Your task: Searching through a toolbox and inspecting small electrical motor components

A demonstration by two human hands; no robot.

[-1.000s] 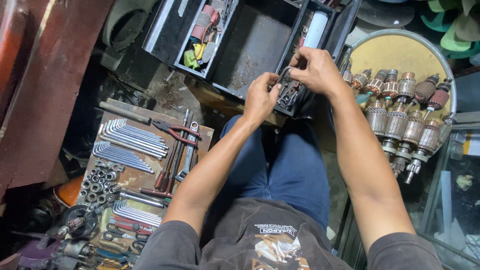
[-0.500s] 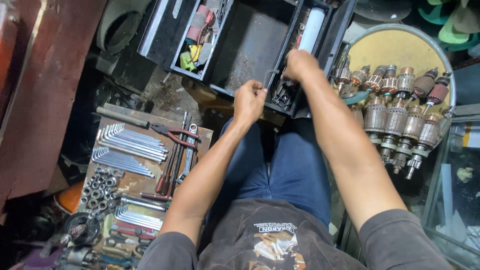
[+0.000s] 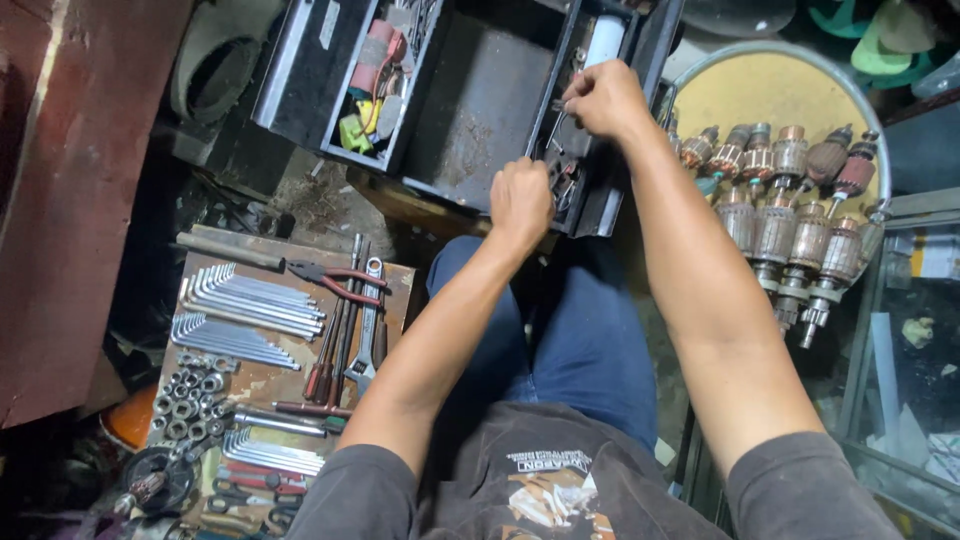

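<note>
Two hands digging in the toolbox (image 3: 480,100) right tray: left hand (image 3: 520,200) clenched at the tray edge, right hand (image 3: 603,97) pinching small metal bits (image 3: 557,125); sorting looking early, hex keys (image 3: 245,295) lying on board

Place: a cramped repair workshop, seen from a seated position on the floor.
Tool storage: open black metal cantilever toolbox (image 3: 470,100), trays spread and holding small parts.
Laid-out tools: brown board (image 3: 270,380) carrying rows of silver hex keys (image 3: 250,295), red-handled pliers (image 3: 335,275), sockets and spanners.
Stock: round yellow tray (image 3: 760,100) with copper-wound motor armatures (image 3: 790,230) lined up.
Condition: dirty, cluttered floor.
</note>
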